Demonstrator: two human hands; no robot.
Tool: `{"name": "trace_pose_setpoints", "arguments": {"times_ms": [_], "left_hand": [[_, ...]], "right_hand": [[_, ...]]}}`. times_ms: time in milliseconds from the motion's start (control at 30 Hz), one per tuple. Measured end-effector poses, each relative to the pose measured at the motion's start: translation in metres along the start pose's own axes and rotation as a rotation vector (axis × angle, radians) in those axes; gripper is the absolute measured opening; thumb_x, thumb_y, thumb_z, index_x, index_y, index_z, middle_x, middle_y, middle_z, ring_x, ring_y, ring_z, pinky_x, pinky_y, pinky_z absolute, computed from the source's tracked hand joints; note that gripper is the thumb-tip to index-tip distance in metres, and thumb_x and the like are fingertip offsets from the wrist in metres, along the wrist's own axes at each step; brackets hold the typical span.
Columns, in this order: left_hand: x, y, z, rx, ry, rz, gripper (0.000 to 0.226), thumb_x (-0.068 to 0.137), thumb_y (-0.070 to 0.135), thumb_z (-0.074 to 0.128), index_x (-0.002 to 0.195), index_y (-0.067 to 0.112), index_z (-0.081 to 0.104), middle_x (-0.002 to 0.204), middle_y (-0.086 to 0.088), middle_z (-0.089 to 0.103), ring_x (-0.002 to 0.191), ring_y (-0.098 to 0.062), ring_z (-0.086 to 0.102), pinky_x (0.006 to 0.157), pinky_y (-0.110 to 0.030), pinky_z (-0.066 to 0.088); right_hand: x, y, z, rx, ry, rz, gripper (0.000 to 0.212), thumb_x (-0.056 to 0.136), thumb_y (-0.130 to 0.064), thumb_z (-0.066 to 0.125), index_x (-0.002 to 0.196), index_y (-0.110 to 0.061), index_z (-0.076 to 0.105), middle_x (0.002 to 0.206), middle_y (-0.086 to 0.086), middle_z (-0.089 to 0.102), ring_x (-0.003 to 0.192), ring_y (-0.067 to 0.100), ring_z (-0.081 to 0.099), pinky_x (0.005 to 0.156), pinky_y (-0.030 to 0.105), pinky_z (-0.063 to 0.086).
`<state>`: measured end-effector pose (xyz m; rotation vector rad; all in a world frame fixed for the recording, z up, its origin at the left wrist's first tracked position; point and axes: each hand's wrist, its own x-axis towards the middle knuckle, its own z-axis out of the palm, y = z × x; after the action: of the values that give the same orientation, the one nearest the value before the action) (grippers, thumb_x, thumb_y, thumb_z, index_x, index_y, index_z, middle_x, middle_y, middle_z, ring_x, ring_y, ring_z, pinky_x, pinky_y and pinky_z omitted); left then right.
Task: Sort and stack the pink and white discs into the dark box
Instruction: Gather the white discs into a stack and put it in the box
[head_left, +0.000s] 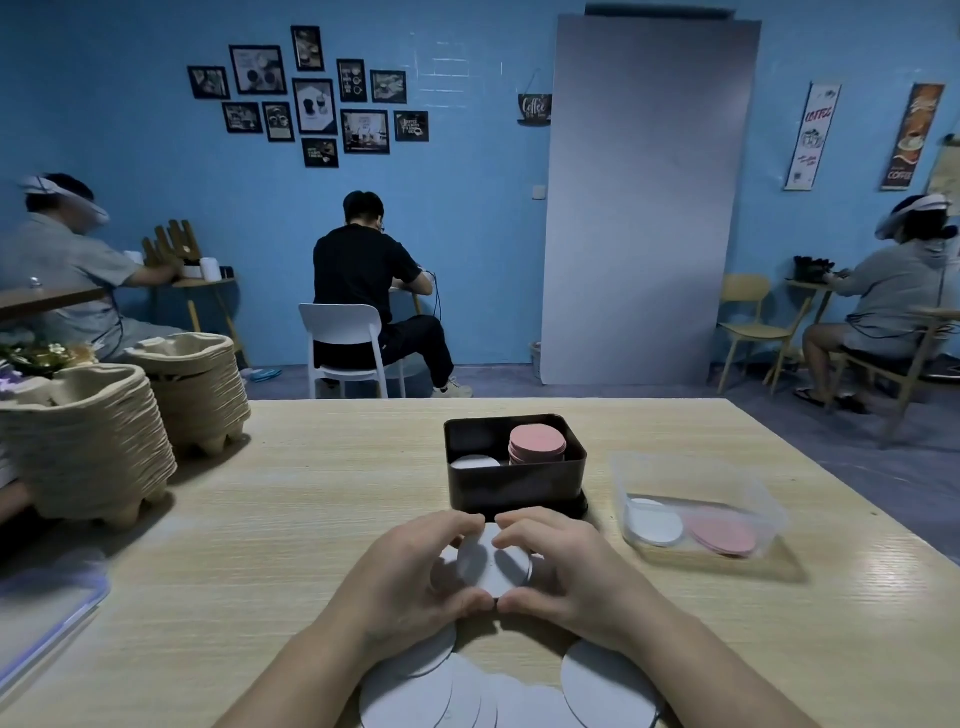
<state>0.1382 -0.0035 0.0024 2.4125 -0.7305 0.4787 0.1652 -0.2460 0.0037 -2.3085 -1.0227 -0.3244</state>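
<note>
A head-worn view looks down on a pale wooden worktop (311, 493). Near its middle, both hands meet round a small batch of white discs (491, 564). The left hand (410, 566) cups the batch from nine o'clock and the right hand (561, 566) from three o'clock. The fingers of each are curled and clamped on the disc edges, and the thumbs nearly touch at the near side. The discs sit slightly offset from one another, so the person is probably squaring up white discs before boxing them.

The dark box (514, 488) sits at twelve o'clock, just beyond the fingertips. Inside it a tall pink stack (537, 441) stands in the right half and a much lower white pile (475, 462) lies in the left half. At two o'clock, well apart from the hands, a clear tub (691, 460) holds a white disc on its left and pink discs on its right. At six o'clock, loose white discs (467, 691) overlap on the worktop, partly under the forearms. At ten o'clock stand two stacks of pulp cup carriers (88, 441).

The next move calls for lifting the evened batch over the box's near wall and lowering it flat onto the white pile, clear of the pink stack. Judging by the discs outside the box, plenty of sorting remains.
</note>
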Motion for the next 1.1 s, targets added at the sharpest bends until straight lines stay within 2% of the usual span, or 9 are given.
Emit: {"name": "trace_pose_setpoints", "arguments": {"times_ms": [100, 300, 400, 667, 800, 967, 1100], "left_hand": [[-0.0018, -0.0026, 0.0005, -0.049, 0.01, -0.017, 0.062, 0.076, 0.06, 0.079, 0.128, 0.039, 0.054, 0.118, 0.025, 0.063, 0.108, 0.002, 0.06, 0.087, -0.029, 0.053], [-0.002, -0.0067, 0.0016, -0.063, 0.029, -0.018, 0.039, 0.081, 0.046, 0.078, 0.112, 0.038, 0.056, 0.106, 0.02, 0.067, 0.102, -0.002, 0.064, 0.081, -0.034, 0.055], [-0.0018, -0.0085, 0.0037, -0.066, 0.036, -0.019, 0.036, 0.083, 0.038, 0.08, 0.111, 0.038, 0.057, 0.104, 0.019, 0.068, 0.099, -0.003, 0.066, 0.08, -0.032, 0.055], [-0.0028, -0.0086, 0.0053, -0.046, 0.054, 0.004, 0.036, 0.082, 0.035, 0.082, 0.111, 0.04, 0.062, 0.096, 0.022, 0.067, 0.082, -0.003, 0.065, 0.074, -0.026, 0.055], [-0.0018, -0.0041, 0.0027, -0.038, 0.061, 0.037, 0.026, 0.084, 0.029, 0.082, 0.099, 0.033, 0.061, 0.086, 0.021, 0.061, 0.082, -0.001, 0.058, 0.066, -0.02, 0.048], [-0.0015, -0.0032, 0.002, -0.062, 0.056, 0.054, 0.016, 0.088, 0.03, 0.079, 0.095, 0.033, 0.065, 0.098, 0.023, 0.067, 0.089, -0.001, 0.062, 0.07, -0.017, 0.047], [-0.002, -0.005, 0.0034, -0.077, 0.078, 0.051, 0.014, 0.087, 0.037, 0.074, 0.099, 0.03, 0.071, 0.108, 0.022, 0.07, 0.1, 0.0, 0.067, 0.077, -0.026, 0.056]], "right_hand": [[-0.0029, 0.0001, -0.0011, 0.026, 0.025, 0.018, 0.045, 0.081, -0.054, 0.076, 0.117, -0.031, 0.063, 0.139, -0.012, 0.055, 0.129, -0.002, 0.049, 0.103, 0.027, 0.046], [-0.0054, 0.0005, -0.0038, 0.07, 0.081, 0.055, 0.04, 0.08, -0.051, 0.079, 0.112, -0.032, 0.065, 0.138, -0.013, 0.056, 0.129, -0.004, 0.049, 0.1, 0.018, 0.042], [-0.004, -0.0002, -0.003, 0.059, 0.079, 0.061, 0.04, 0.08, -0.054, 0.077, 0.111, -0.034, 0.063, 0.139, -0.015, 0.055, 0.129, -0.003, 0.049, 0.102, 0.021, 0.043], [-0.0035, -0.0015, -0.0002, 0.011, 0.04, 0.064, 0.044, 0.08, -0.065, 0.068, 0.111, -0.035, 0.06, 0.145, -0.011, 0.053, 0.135, 0.0, 0.045, 0.106, 0.028, 0.042], [-0.0036, -0.0015, -0.0002, 0.011, 0.044, 0.067, 0.045, 0.08, -0.069, 0.065, 0.108, -0.035, 0.059, 0.144, -0.01, 0.054, 0.134, 0.001, 0.046, 0.105, 0.028, 0.043], [-0.0044, -0.0019, -0.0013, 0.036, 0.057, 0.061, 0.037, 0.081, -0.062, 0.071, 0.103, -0.034, 0.059, 0.139, -0.011, 0.056, 0.131, -0.003, 0.047, 0.101, 0.024, 0.043], [-0.0044, -0.0006, -0.0021, 0.033, 0.025, 0.058, 0.036, 0.08, -0.057, 0.076, 0.103, -0.032, 0.062, 0.142, -0.008, 0.055, 0.131, -0.006, 0.046, 0.099, 0.018, 0.043]]}}
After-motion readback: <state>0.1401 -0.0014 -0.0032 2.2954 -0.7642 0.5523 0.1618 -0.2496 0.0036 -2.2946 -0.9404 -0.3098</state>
